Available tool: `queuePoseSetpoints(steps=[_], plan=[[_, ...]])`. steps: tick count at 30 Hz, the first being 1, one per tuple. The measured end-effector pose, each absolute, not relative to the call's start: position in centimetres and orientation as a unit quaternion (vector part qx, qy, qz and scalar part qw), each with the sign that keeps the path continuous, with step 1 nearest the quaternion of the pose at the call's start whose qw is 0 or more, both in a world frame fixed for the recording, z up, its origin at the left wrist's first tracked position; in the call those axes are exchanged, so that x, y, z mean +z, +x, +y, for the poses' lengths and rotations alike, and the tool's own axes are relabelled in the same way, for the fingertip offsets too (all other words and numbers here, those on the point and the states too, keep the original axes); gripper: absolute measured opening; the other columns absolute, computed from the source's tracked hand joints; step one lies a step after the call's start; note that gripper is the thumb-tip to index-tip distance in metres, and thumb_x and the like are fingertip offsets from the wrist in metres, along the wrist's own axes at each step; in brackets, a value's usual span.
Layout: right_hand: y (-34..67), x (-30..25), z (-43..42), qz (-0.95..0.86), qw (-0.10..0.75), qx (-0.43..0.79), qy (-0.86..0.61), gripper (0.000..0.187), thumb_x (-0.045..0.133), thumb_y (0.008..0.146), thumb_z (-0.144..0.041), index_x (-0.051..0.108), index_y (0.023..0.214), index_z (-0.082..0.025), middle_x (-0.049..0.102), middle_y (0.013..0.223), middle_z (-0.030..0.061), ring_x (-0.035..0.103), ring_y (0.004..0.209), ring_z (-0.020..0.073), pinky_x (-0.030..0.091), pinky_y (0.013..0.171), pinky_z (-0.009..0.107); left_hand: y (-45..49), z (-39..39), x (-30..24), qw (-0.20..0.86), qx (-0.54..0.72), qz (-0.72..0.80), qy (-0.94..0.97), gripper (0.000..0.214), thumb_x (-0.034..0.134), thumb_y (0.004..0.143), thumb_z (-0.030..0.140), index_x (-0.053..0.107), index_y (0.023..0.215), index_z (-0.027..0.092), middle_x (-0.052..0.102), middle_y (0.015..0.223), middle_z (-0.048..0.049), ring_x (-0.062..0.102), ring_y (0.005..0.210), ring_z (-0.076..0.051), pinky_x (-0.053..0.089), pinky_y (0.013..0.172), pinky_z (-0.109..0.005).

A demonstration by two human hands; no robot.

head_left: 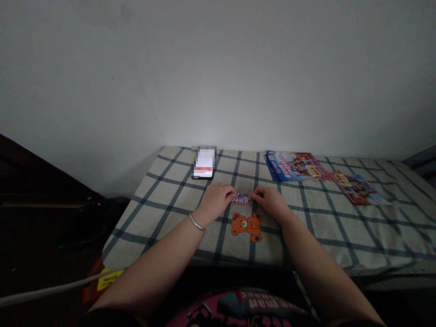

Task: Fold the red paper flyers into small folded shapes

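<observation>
Between my two hands is a small, flat piece with a red, white and purple pattern (240, 198); whether it is paper or cloth I cannot tell. My left hand (220, 199) pinches its left end, a silver bangle (197, 221) around the wrist. At the right end, the thumb and fingertips of my right hand (270, 202) are closed on it. Just below the piece, a flat orange teddy bear picture (246, 226) lies sideways on the checked tablecloth (163, 200).
A phone (204, 162) with a lit, partly blurred screen lies near the wall. Colourful printed leaflets (293, 166) are stacked at the back right, with another leaflet (361, 187) beside them. Off the table's left side are a black bag (91, 222) and a red and yellow object (108, 279).
</observation>
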State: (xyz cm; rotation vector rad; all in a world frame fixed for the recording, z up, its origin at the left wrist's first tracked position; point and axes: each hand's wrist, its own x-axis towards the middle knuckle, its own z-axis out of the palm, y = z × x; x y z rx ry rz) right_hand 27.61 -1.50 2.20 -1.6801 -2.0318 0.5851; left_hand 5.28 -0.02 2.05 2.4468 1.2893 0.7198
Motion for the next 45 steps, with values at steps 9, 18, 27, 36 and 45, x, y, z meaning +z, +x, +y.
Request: queuePoseSetpoints(steps=[9,18,27,36,45], plan=[[27.4,1.6,-1.2,-0.711,0.288,0.3,-0.567,0.034,0.051,0.087,-0.042,0.058,0.062,-0.02,0.06,0.056,-0.0015,0.054,0.055,0.0131,0.038,0.053,0.025,5.4,-0.1,1.8,0.218,0.284,0.446,0.821,0.012,0.06,0.088,0.022,0.07,0.082,0.021,0.07,0.08,-0.001,0.063,0.077,-0.018,0.046,0.074,-0.03],[27.1,1.3,-1.0,-0.749,0.251,0.228,-0.569,0.029,0.059,0.086,-0.039,0.065,0.065,-0.019,0.063,0.058,0.0,0.055,0.056,0.0137,0.036,0.054,0.025,5.6,-0.1,1.6,0.209,0.285,0.458,0.815,0.013,0.059,0.087,0.02,0.07,0.081,0.021,0.069,0.077,-0.0004,0.063,0.076,-0.017,0.046,0.076,-0.031],[26.7,1.6,-1.3,-0.762,0.245,0.192,-0.568,0.015,0.069,0.08,-0.034,0.073,0.077,-0.02,0.068,0.071,0.0035,0.06,0.069,0.0179,0.042,0.065,0.029,5.4,0.1,1.7,0.149,0.274,0.445,0.84,0.009,0.062,0.087,0.021,0.069,0.083,0.021,0.07,0.083,-0.0011,0.064,0.082,-0.019,0.045,0.078,-0.032],[26.8,1.3,-1.3,-0.762,0.278,0.171,-0.559,0.009,0.07,0.079,-0.029,0.073,0.08,-0.021,0.069,0.077,0.0045,0.061,0.076,0.0196,0.045,0.07,0.032,5.7,-0.2,2.0,0.143,0.277,0.436,0.844,0.008,0.063,0.087,0.017,0.068,0.082,0.019,0.07,0.083,-0.0024,0.063,0.082,-0.02,0.045,0.078,-0.034],[25.7,1.8,-1.7,-0.789,0.263,0.158,-0.532,0.004,0.068,0.081,-0.021,0.071,0.078,-0.02,0.068,0.076,0.0037,0.06,0.078,0.0195,0.044,0.072,0.031,6.0,-0.8,2.0,0.111,0.251,0.414,0.868,0.008,0.06,0.09,0.02,0.067,0.087,0.018,0.069,0.086,-0.0028,0.06,0.086,-0.019,0.046,0.082,-0.033]])
